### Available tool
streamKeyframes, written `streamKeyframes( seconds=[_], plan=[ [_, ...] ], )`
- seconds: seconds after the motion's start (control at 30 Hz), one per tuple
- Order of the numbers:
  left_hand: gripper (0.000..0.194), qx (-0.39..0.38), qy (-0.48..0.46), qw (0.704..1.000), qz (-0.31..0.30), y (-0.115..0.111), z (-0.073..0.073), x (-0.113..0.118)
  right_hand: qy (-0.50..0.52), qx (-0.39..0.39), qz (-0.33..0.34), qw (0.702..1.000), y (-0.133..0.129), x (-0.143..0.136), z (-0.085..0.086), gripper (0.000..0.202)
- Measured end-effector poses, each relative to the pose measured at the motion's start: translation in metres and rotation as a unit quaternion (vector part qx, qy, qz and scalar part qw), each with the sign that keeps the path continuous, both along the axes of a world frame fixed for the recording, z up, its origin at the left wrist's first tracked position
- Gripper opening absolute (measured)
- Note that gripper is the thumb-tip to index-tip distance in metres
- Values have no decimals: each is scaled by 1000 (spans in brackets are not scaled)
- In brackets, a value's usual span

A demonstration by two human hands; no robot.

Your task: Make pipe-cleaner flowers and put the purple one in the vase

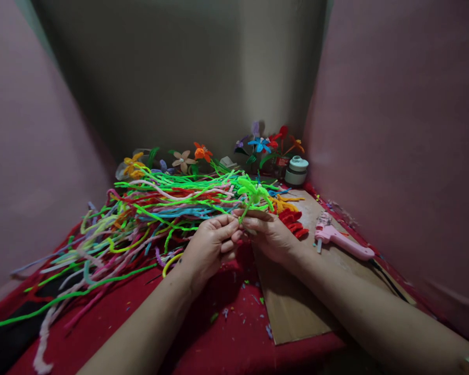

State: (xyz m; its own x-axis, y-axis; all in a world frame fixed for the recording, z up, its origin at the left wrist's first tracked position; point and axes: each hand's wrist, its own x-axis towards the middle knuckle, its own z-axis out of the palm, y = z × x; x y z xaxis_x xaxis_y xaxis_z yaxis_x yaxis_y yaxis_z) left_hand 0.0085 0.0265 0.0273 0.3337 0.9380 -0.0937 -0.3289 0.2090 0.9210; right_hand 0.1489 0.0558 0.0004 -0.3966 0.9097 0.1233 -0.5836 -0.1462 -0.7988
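Note:
A bright green pipe-cleaner flower [255, 191] stands up between my hands, its petals above my fingers and its stem slanting down. My left hand [216, 240] is closed, thumb and forefinger pinching the lower end of the stem. From the other side my right hand [269, 235] pinches the same stem just below the petals. My fingertips nearly meet and partly hide the stem. Behind and to the left of my hands lies a big heap of loose pipe cleaners [180, 194] in green, pink, red, blue and yellow. Red looped pipe-cleaner petals [293, 221] lie just beyond my right hand.
A pink glue gun [346, 240] with a dark cord lies on a brown cardboard sheet [297, 312] at right. Finished flowers [202, 152] and a pale-lidded jar [297, 171] stand along the back wall. Small fuzz scraps dot the red cloth [219, 344]. Pink panels [406, 130] flank both sides.

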Motion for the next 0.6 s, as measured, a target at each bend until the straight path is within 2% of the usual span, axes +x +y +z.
streamKeyframes(
  seconds=[0.1,0.2,0.33,0.53,0.6],
  plan=[
    [14,-6,-6,1000,-17,0,0,0,17,14,17,1000,0,0,-1,18],
    [17,4,20,1000,-6,-1,-1,2,24,23,16,999,1,0,-3,14],
    [23,67,93,993,28,-2,-1,5,25,18,-16,999,2,-3,-5,17],
    [14,174,250,946,109,-5,0,9,46,9,-42,998,-1,-6,-1,13],
    [10,221,293,920,138,-6,-4,10,41,-1,-53,998,-2,-6,-1,13]
  ],
)
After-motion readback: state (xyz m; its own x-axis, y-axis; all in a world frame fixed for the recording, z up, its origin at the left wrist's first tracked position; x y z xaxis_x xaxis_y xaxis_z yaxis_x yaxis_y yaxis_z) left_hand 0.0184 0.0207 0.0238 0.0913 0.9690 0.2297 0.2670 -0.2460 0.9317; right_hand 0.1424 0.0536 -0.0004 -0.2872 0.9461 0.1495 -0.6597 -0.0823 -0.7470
